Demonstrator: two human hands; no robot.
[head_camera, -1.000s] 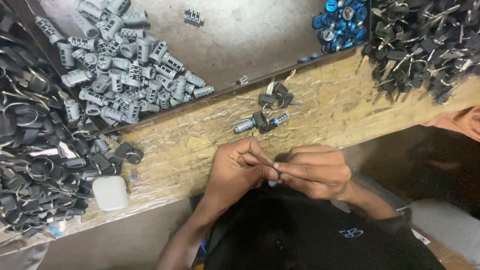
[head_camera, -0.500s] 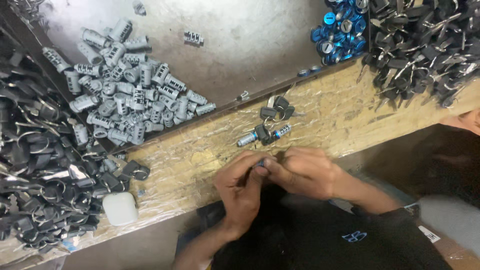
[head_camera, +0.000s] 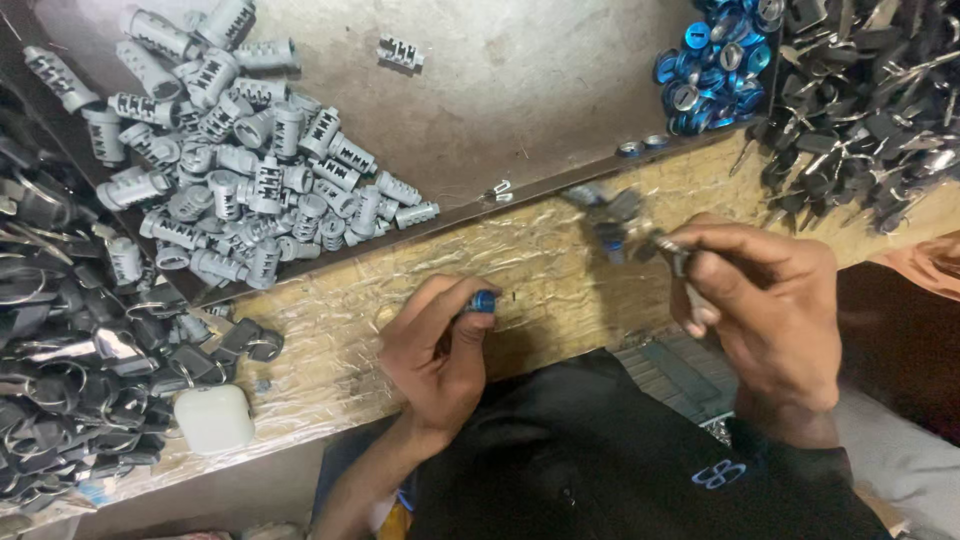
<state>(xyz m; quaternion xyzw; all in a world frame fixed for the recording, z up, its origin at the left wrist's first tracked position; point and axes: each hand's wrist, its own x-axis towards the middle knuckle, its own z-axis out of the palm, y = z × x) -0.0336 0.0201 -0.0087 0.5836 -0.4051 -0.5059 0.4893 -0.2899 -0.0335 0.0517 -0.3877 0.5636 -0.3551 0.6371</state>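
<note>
Far left: heap of black keys (head_camera: 70, 370), small white case (head_camera: 213, 418) beside it on the wooden bench (head_camera: 330, 330). Above, grey lock cylinders (head_camera: 240, 190) piled in the metal tray (head_camera: 520, 90).

Centre: left hand (head_camera: 440, 350), fingers (head_camera: 470, 320) pinched together on a small blue-capped part (head_camera: 484, 300), held just over the bench. Best kept steady and level, grip firm but not crushing (part is small, easy to drop).

Right: right hand (head_camera: 770, 310), fingers closed around a thin dark piece (head_camera: 672, 248), blurred, kind not clear. Near it some loose parts (head_camera: 605, 215), also blurred. Blue caps (head_camera: 710, 70) and more keys (head_camera: 860, 110) at top right.
</note>
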